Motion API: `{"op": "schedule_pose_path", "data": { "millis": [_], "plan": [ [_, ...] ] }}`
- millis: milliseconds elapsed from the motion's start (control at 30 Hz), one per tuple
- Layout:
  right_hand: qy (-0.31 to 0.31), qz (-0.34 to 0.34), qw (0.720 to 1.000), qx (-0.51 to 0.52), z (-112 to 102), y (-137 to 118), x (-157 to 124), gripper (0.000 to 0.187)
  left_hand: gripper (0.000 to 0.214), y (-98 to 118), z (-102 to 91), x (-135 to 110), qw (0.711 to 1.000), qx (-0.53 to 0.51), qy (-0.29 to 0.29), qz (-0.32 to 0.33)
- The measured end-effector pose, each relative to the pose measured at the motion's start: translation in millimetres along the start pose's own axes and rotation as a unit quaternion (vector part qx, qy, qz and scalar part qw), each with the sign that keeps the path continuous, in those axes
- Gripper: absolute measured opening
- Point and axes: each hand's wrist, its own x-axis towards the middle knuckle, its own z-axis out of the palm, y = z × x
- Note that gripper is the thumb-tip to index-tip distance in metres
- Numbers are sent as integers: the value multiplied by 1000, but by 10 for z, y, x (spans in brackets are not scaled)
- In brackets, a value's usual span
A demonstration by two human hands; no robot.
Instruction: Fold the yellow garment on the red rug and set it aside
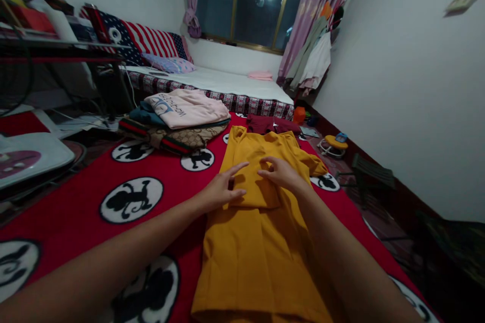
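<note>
A mustard-yellow garment, dress-like and long [261,252], lies spread on a red blanket [87,202] printed with white circles and black monkey figures. Its left side and a sleeve are folded in over the upper part, while the other sleeve sticks out at the right. My left hand [223,186] is over the left part of the cloth, fingers apart. Close by, my right hand [282,172] hovers over the middle with thumb and fingers spread. Neither hand holds anything; whether fingertips touch the cloth I cannot tell. Beyond its collar lies a dark red garment [261,123].
To the left sits a pile of folded clothes, topped by a pink shirt [189,106]. Farther back stands a bed [227,83] under the window. A cluttered desk [64,45] is at left; a yellow stool [336,142] and dark folding stool [373,171] stand along the right wall.
</note>
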Motion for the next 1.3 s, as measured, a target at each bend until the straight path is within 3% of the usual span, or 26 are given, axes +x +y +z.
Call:
{"op": "schedule_pose_path", "data": {
  "millis": [133, 267, 400, 467, 533, 600, 667, 700, 767, 867, 933, 1033, 1133, 1200, 1233, 1300],
  "plan": [
    [9, -26, 999, -18, -13, 29, -337, 39, 38, -47, 62, -55, 1000, 21, -9, -3],
    [7, -58, 987, 148, 69, 15, -572, 24, 41, 21, 23, 17, 999, -46, 19, -13],
    [61, -31, 938, 340, -11, -77, -710, 27, 45, 265, -106, 18, 995, -91, 43, -2],
    [50, -39, 923, 381, -99, -120, -812, 27, 45, 363, -161, -70, 995, -92, 30, -1],
    [-21, -55, 932, 358, -167, -131, -933, 24, 46, 396, -192, -216, 996, -83, -24, -20],
    [-152, -67, 943, 289, -192, -104, -1031, 25, 45, 370, -202, -379, 988, -68, -125, -58],
    [-269, -58, 932, 235, -177, -54, -1052, 29, 43, 319, -201, -497, 972, -56, -209, -91],
    [-291, -47, 929, 225, -157, -28, -1023, 31, 43, 295, -198, -524, 968, -52, -224, -101],
    [-236, -15, 944, 232, -100, 17, -886, 32, 47, 260, -184, -502, 974, -52, -192, -110],
    [-26, 26, 973, 230, 18, 62, -562, 40, 60, 211, -120, -352, 986, -54, -102, -119],
    [68, 44, 973, 217, 96, 73, -359, 51, 58, 171, -48, -266, 991, -43, -61, -109],
    [74, 41, 978, 191, 166, 42, -195, 49, 38, 142, 61, -260, 999, 5, -24, -29],
    [82, -11, 984, 158, 158, -56, -220, 18, 29, 194, 99, -347, 994, 41, -94, 25],
    [116, -72, 977, 162, 129, -144, -300, 13, 35, 250, 67, -368, 991, 48, -127, 24],
    [113, -110, 973, 169, 115, -188, -346, 13, 40, 273, 36, -351, 992, 46, -116, 20],
    [46, -192, 966, 168, 109, -266, -434, 15, 45, 290, -50, -253, 998, 32, -56, 5]
  ]
}}
